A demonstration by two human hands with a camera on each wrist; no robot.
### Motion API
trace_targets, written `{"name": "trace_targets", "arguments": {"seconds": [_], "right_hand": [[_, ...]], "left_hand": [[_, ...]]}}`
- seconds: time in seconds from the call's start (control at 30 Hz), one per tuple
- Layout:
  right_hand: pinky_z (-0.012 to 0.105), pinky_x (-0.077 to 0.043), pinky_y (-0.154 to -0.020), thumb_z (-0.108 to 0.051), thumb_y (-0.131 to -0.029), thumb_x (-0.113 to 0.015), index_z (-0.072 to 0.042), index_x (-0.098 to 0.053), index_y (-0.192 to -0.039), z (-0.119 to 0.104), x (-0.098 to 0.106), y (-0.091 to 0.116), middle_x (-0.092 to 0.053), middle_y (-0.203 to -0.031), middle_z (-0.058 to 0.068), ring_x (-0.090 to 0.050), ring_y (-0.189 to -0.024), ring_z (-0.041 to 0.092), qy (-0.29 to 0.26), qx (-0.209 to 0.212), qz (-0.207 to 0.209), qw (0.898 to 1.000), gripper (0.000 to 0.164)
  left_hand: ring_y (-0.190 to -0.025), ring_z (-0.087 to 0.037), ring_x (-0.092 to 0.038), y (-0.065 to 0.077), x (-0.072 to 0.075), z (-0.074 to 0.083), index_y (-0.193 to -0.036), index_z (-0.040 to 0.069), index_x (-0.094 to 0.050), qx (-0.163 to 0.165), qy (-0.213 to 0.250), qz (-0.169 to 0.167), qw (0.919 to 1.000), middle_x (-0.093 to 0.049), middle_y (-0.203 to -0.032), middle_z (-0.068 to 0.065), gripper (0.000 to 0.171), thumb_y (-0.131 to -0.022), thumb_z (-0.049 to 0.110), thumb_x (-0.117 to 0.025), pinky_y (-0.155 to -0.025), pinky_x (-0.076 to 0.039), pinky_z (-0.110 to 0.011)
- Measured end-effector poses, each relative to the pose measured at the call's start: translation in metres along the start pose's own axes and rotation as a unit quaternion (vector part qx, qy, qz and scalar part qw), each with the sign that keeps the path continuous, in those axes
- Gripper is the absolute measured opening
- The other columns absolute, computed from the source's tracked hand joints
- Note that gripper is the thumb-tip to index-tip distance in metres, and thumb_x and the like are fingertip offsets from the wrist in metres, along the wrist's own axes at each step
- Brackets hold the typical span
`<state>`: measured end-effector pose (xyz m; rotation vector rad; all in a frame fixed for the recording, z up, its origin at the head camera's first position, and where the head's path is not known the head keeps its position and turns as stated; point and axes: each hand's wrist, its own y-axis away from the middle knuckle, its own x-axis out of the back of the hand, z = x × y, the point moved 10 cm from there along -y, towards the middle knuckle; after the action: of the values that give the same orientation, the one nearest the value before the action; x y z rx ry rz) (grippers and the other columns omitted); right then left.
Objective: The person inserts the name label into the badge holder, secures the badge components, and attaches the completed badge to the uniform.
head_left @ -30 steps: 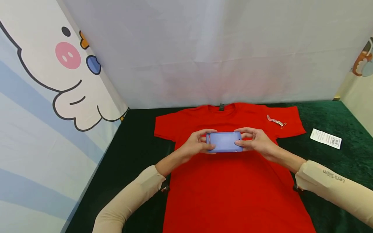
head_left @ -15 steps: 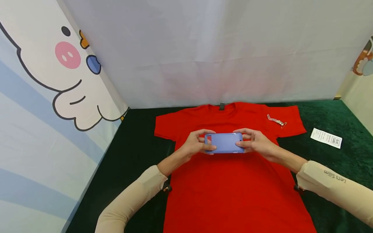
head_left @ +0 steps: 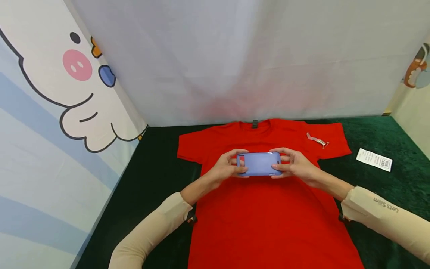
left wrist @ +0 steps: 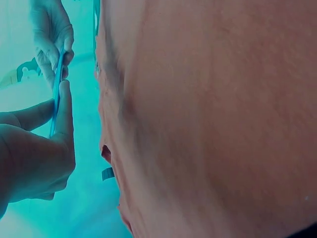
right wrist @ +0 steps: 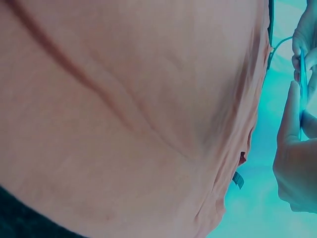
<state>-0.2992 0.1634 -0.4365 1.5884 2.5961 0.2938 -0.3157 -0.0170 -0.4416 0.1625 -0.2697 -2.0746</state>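
A lilac-blue phone case (head_left: 260, 164), with a rectangular cutout near its left end, is held level between both hands over the red T-shirt (head_left: 268, 220). At its left end my left hand (head_left: 225, 166) grips it, thumb on the near face and index finger along the top edge. My right hand (head_left: 299, 165) pinches the other end the same way. Both wrist views show the case edge-on as a thin strip: in the left wrist view the case (left wrist: 57, 99) stands between thumb and fingers, raised off the shirt. Fingers behind the case are partly hidden.
On the shirt's right sleeve side lies a small silvery strip with a clasp (head_left: 317, 140). A white printed card (head_left: 374, 160) rests on the dark green cloth (head_left: 161, 168) to the right. A pale curtain (head_left: 235, 67) closes off the back; a cartoon-printed panel (head_left: 50, 123) stands left.
The phone case has tilted slightly, so its cutout shows wider than a second ago. Both hands keep their grip almost in place. The shirt, strip and card stay where they were.
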Motion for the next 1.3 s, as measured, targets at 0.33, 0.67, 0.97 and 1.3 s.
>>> {"name": "trace_targets", "arguments": {"seconds": [0.33,0.67,0.97,1.3], "right_hand": [[0.045,-0.059,-0.092,-0.009,-0.102,-0.061,0.004,-0.027,-0.156,0.000,-0.006,0.000,-0.052,-0.138,0.031,-0.068,-0.104,0.025,0.000,-0.001,-0.012,1.000,0.065],[0.045,-0.059,-0.091,-0.009,-0.102,-0.061,0.004,-0.028,-0.156,-0.003,-0.002,0.002,-0.061,-0.127,0.022,-0.070,-0.102,0.024,0.005,0.006,-0.013,1.000,0.065],[0.042,-0.060,-0.090,-0.009,-0.102,-0.060,0.005,-0.025,-0.156,0.004,-0.003,0.003,-0.068,-0.117,0.011,-0.073,-0.100,0.023,-0.012,0.008,-0.043,0.999,0.065],[0.043,-0.060,-0.091,-0.008,-0.103,-0.059,0.005,-0.023,-0.156,0.002,0.008,0.012,-0.067,-0.118,0.010,-0.071,-0.103,0.023,-0.017,0.009,-0.038,0.999,0.066]], "left_hand": [[-0.089,-0.023,-0.069,0.003,0.010,-0.005,-0.143,0.012,-0.057,0.021,0.004,0.045,0.9987,-0.067,-0.101,-0.015,0.054,-0.093,-0.005,-0.068,-0.091,-0.059,-0.051],[-0.099,-0.027,-0.067,0.005,0.007,-0.002,-0.147,0.013,-0.052,0.017,0.006,0.020,0.9996,-0.064,-0.117,-0.018,0.056,-0.096,-0.004,-0.065,-0.097,-0.056,-0.054],[-0.111,-0.034,-0.062,0.012,0.003,-0.003,-0.151,0.011,-0.047,0.019,0.002,0.008,0.9998,-0.056,-0.139,-0.025,0.057,-0.098,-0.003,-0.062,-0.097,-0.057,-0.052],[-0.103,-0.027,-0.065,0.008,-0.002,-0.001,-0.149,0.014,-0.050,0.015,0.019,-0.004,0.9997,-0.064,-0.125,-0.020,0.056,-0.097,-0.003,-0.063,-0.098,-0.055,-0.051]]}}
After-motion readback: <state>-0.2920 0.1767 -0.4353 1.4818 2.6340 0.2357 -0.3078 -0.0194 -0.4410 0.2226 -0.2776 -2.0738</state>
